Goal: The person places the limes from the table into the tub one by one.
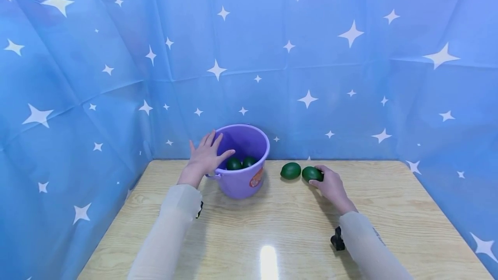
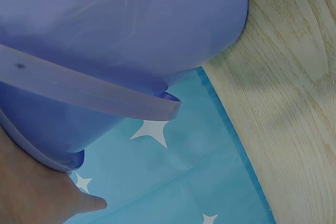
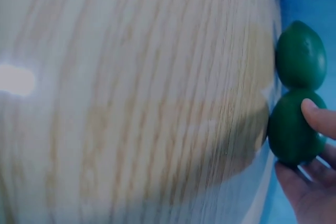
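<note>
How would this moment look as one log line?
left hand: spread at purple bucket rim; right hand: grips green fruit; inside bucket: two fruits visible; table: another fruit beside gripped one

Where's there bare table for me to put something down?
On the table between the pale sleeves, in front of the purple bucket; also right of the right hand. It's crowded at the back, where the left hand is at the bucket and the right hand holds one green fruit beside another.

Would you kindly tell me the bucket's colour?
The bucket is purple, seen best in the head view.
</note>
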A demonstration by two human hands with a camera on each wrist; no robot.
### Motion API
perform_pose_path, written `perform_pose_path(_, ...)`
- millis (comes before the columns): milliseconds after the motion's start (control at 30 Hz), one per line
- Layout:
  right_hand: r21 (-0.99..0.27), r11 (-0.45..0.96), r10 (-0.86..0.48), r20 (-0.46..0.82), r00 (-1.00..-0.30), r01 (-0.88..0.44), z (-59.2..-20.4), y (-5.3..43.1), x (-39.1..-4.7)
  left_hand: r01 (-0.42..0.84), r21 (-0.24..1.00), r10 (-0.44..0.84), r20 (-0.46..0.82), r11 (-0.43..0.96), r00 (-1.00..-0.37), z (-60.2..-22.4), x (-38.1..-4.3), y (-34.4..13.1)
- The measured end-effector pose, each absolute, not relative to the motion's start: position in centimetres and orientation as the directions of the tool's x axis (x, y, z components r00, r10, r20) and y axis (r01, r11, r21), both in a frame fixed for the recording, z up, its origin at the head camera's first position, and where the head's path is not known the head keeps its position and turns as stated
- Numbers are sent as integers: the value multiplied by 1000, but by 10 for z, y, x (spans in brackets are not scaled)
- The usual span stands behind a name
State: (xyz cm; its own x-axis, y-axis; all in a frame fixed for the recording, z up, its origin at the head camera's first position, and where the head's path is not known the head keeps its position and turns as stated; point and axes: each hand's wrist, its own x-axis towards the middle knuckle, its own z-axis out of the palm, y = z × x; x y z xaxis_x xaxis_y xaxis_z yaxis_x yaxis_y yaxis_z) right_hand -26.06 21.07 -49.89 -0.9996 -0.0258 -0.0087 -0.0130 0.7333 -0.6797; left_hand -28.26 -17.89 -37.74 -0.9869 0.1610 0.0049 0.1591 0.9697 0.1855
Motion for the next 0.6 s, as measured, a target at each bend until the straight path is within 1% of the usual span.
perform_pose_path(600,-685,728,-40,-20,-999,-16,-497,212,-262,161,186,161,17,969,-987,-378,-283,-178)
